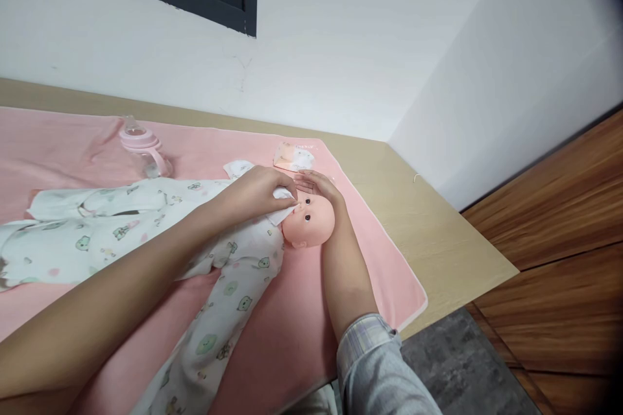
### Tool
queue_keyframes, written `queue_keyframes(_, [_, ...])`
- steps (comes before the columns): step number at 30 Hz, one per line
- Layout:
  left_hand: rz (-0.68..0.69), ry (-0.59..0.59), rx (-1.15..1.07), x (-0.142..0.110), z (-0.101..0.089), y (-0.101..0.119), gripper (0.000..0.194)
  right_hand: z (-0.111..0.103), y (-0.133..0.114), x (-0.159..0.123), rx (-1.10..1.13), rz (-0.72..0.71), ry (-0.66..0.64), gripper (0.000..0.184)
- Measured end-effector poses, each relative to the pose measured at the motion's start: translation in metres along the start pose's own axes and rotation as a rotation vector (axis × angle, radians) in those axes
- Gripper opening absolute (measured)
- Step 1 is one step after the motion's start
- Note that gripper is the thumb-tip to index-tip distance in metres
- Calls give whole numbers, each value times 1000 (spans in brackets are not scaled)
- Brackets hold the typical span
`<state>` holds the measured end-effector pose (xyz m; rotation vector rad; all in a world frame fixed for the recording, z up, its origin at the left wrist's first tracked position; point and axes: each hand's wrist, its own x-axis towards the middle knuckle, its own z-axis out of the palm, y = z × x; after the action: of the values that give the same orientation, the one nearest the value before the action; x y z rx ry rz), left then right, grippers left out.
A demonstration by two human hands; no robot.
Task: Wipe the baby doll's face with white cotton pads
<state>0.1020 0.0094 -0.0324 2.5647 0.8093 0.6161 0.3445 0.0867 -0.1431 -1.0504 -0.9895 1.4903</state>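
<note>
A baby doll [311, 224] in a white printed sleepsuit [160, 233] lies on a pink towel [374, 253], head to the right. My left hand [260, 191] is closed on a white wipe [282, 207] and presses it to the doll's face by the mouth. My right hand [318, 187] lies flat with fingers stretched over the top of the doll's head, cupping it.
A pink baby bottle [141, 146] lies on the towel at the back left. A small packet of wipes [293, 157] sits behind the doll's head. The wooden table [438, 227] ends at the right, with a wall corner behind and a dark floor mat [462, 363] below.
</note>
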Motion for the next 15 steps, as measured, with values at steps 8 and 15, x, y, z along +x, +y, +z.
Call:
queue_keyframes(8, [-7, 24, -7, 2, 4, -2, 18, 1, 1, -1, 25, 2, 5, 5])
queue_keyframes(15, [-18, 0, -22, 0, -7, -9, 18, 6, -2, -6, 12, -9, 18, 7])
